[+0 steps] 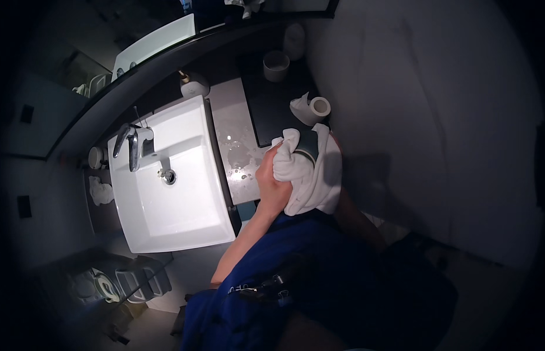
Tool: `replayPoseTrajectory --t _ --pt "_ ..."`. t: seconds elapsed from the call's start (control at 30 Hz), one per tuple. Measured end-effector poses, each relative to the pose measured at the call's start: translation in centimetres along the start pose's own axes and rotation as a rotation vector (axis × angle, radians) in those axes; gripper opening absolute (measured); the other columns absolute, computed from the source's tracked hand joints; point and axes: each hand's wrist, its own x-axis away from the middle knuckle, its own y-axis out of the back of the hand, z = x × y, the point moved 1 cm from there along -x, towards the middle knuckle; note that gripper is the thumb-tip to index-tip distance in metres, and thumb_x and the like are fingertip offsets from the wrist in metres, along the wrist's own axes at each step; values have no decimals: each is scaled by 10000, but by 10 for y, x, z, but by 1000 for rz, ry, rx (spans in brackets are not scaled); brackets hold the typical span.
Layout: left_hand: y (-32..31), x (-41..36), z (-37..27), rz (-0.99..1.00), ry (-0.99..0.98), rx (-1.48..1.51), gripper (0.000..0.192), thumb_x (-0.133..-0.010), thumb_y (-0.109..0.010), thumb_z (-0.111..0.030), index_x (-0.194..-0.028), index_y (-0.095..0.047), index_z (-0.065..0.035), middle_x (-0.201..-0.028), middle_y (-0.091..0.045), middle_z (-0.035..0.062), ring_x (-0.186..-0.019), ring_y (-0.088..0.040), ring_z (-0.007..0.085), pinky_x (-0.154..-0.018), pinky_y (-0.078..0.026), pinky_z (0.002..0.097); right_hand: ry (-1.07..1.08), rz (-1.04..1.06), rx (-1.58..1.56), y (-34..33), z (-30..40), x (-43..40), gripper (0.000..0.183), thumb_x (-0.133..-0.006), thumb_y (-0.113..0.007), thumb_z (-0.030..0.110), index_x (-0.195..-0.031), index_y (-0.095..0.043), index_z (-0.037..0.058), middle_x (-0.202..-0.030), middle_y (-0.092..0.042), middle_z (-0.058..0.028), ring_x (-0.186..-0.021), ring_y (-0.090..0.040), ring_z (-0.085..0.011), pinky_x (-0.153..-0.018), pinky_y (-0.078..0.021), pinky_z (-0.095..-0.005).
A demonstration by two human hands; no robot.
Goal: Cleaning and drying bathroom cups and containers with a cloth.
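Note:
A bunched white cloth (303,180) is in my left hand (272,182), pushed against a dark green cup-like item (308,142) with a pale rim. The cloth wraps around much of this item, so its full shape is hidden. My right hand (336,140) is mostly covered by the cloth; only a sliver shows at the far side, and its forearm runs down in shadow. Both hands are over the counter's front edge, right of the white washbasin (176,219).
A chrome faucet (134,149) stands at the basin's back left. Behind it is a soap dispenser (195,86). A toilet paper roll (320,106) and a cup (276,66) rest on a dark mat (268,105). Water drops wet the counter (237,149). A wall rises at right.

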Motion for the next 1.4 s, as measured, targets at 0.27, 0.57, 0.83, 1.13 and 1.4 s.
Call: replayPoseTrajectory --t 0.27,0.57,0.83,1.13,1.4 --pt "-16 5 -6 122 30 73 562 -818 -646 3 -1350 -471 -40 -1401 -443 200 -1315 -436 348 -1069 -361 386 -90 -70 -126 -1 17 5 273 -916 -617 196 -1116 -562 20 -987 -623 -102 -911 -606 -174 -798 -497 -310" --pt "-10 1 -5 123 -42 -4 703 -731 -689 8 -1386 -437 -34 -1416 -463 211 -1300 -485 339 -1065 -383 384 -271 -191 -257 15 47 -9 206 -903 -637 204 -1002 -602 27 -868 -638 -85 -818 -615 -143 -730 -501 -297" --pt "51 -15 -39 728 205 226 1054 -597 -693 24 -1535 -231 -101 -1559 -228 220 -1439 -243 390 -1170 -227 447 -136 -397 -94 20 113 -54 184 -886 -663 217 -884 -625 36 -739 -638 -68 -723 -615 -115 -661 -500 -284" --pt "-8 -1 -10 171 502 1841 531 -962 -530 -425 -1351 -499 -64 -1355 -533 150 -1256 -506 312 -1083 -391 471 423 200 251 -17 156 -37 237 -747 -773 134 -935 -649 59 -1049 -632 -164 -937 -633 -289 -826 -494 -364" --pt "25 11 17 -23 596 1298 742 -878 -563 -573 -1406 -435 -67 -1413 -480 141 -1282 -483 333 -1082 -374 533 -314 -14 -683 -17 127 -53 437 -932 -560 105 -1346 -464 5 -1214 -598 -134 -1108 -594 -189 -975 -463 -326"
